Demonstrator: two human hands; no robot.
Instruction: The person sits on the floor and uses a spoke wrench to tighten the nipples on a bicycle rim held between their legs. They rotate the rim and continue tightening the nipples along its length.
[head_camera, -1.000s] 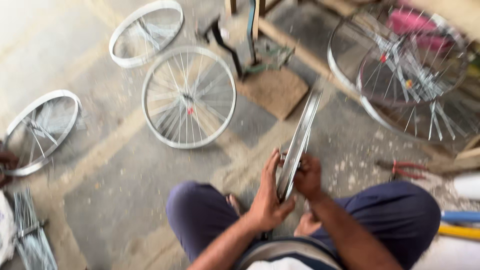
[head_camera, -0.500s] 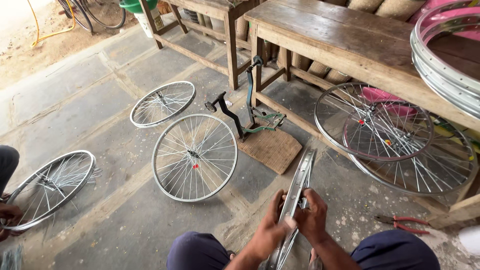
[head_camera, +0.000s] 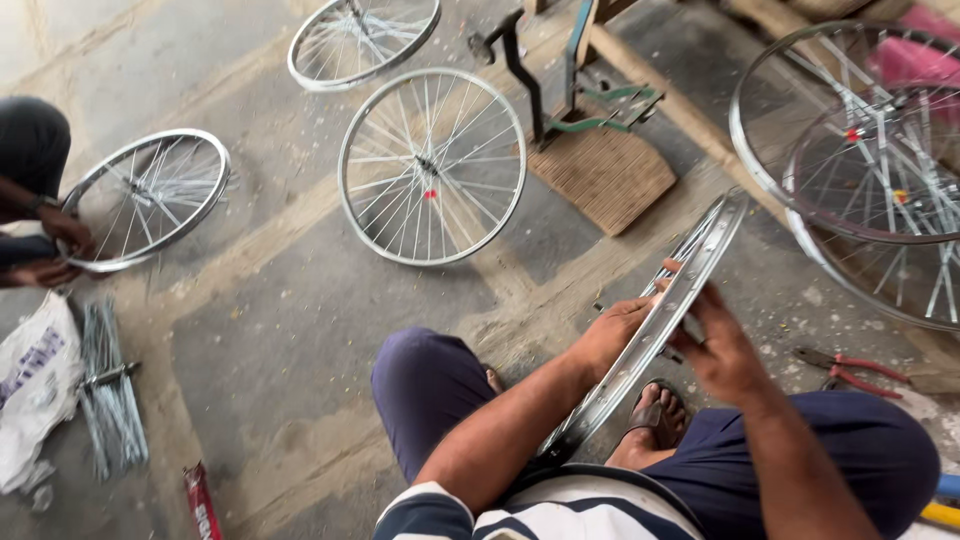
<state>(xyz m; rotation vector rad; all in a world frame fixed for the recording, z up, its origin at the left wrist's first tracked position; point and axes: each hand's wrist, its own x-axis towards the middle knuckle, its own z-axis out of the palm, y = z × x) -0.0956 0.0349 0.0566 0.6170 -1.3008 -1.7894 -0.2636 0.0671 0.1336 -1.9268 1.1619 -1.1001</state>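
Between the person's knees, a silver metal bicycle rim with loose spokes (head_camera: 690, 270) stands on edge, its low end at the lap and its high end slanting up and away. The left hand (head_camera: 620, 335) has its fingers curled around the rim's near side, steadying it. The right hand (head_camera: 722, 350) lies across the rim from the other side; its fingers press toward the spoke bed, but I cannot tell whether they pinch a spoke or only rest there.

The step in hand looks like work on the spokes at the upper half of the rim. Any further move there calls for the left hand's steady hold while the right places its fingers finely.

Just right of the rim lie red-handled pliers (head_camera: 850, 365) on the concrete floor (head_camera: 300, 330). Up and left of the rim a finished spoked wheel (head_camera: 432, 165) lies flat, beside a brown woven mat (head_camera: 600, 170). Far left of the rim, a co-worker's hands (head_camera: 60, 235) hold another silver wheel (head_camera: 150, 195), with a bundle of loose spokes (head_camera: 105, 390) below it.

Against half a second ago, the view has dipped: the wooden bench is gone from sight and the rim fills more of the frame, while both hands sit where they did.
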